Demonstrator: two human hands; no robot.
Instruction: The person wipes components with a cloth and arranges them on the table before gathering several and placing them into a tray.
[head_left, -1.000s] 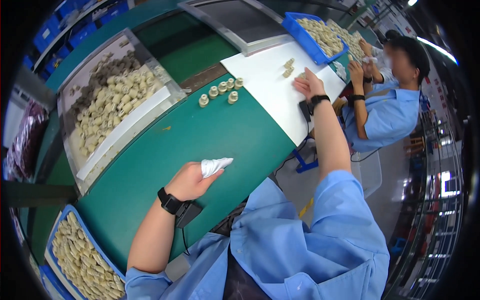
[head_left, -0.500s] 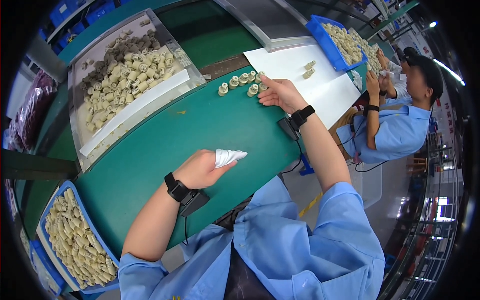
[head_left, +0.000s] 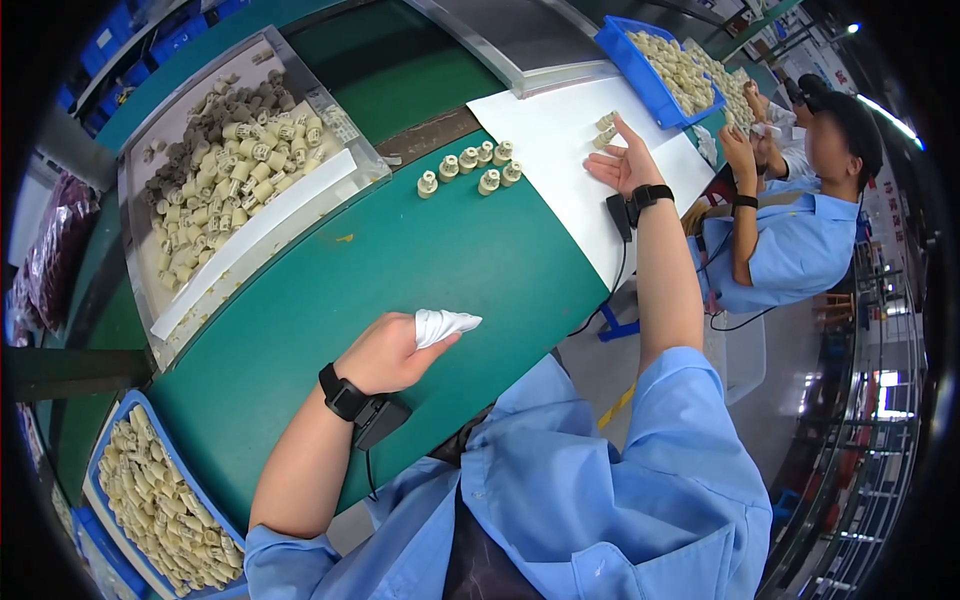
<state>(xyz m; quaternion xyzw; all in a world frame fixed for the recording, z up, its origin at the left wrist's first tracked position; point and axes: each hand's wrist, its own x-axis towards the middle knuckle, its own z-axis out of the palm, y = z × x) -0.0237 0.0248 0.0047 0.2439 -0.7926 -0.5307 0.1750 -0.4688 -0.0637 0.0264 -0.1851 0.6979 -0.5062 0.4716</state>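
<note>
My left hand (head_left: 385, 352) is closed round a bunched white cloth (head_left: 442, 326), its tip poking out past the thumb, over the green table. My right hand (head_left: 628, 168) is open above the white sheet (head_left: 560, 150) on the right, its fingers spread beside two small cream cylindrical parts (head_left: 605, 127). Whether the fingertips touch those parts I cannot tell. Several similar cream parts (head_left: 468, 160) stand upright in a loose group on the green surface, left of the sheet.
A shallow tray (head_left: 350, 185) of cream and grey parts lies at the far left. Blue bins of cream parts stand at the near left (head_left: 145, 400) and far right (head_left: 612, 55). At the right, a co-worker in a blue shirt (head_left: 800, 235) sits by the table.
My right hand has left the group of standing parts and moved right, to the two parts on the white sheet. My left hand still grips the cloth.
</note>
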